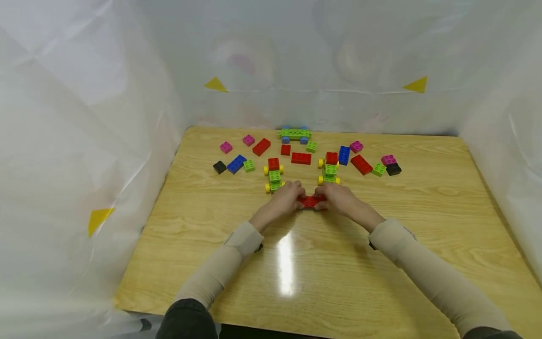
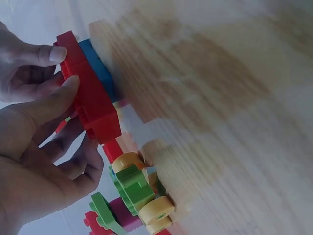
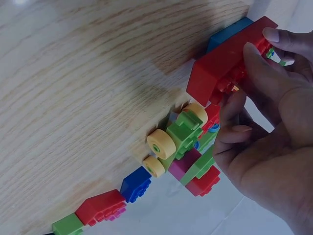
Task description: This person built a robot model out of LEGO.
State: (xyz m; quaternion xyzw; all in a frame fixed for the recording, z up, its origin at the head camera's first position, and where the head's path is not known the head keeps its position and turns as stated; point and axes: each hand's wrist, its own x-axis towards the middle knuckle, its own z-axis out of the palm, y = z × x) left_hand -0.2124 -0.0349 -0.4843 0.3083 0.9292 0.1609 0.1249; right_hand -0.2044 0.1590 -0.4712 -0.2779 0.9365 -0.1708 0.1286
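Observation:
Both hands hold one long red brick [image 1: 310,202] low over the table in the middle of the head view. My left hand [image 1: 288,197] pinches its left end between thumb and fingers, and my right hand [image 1: 337,198] pinches its right end. In the left wrist view, the thumbs lie against the smooth side of the red brick [image 2: 93,95]. A blue piece [image 3: 229,34] shows along its underside in the right wrist view. Just beyond the hands stand two small green cars with yellow wheels, the left car [image 1: 274,177] and the right car [image 1: 330,170], each topped with red.
A green base with blue wheels [image 1: 295,133] stands at the table's back edge. Loose bricks lie to both sides, among them a red brick [image 1: 361,165], a blue brick [image 1: 236,164] and a black brick [image 1: 219,167]. White sheeting [image 1: 322,61] surrounds the wooden table [image 1: 423,226].

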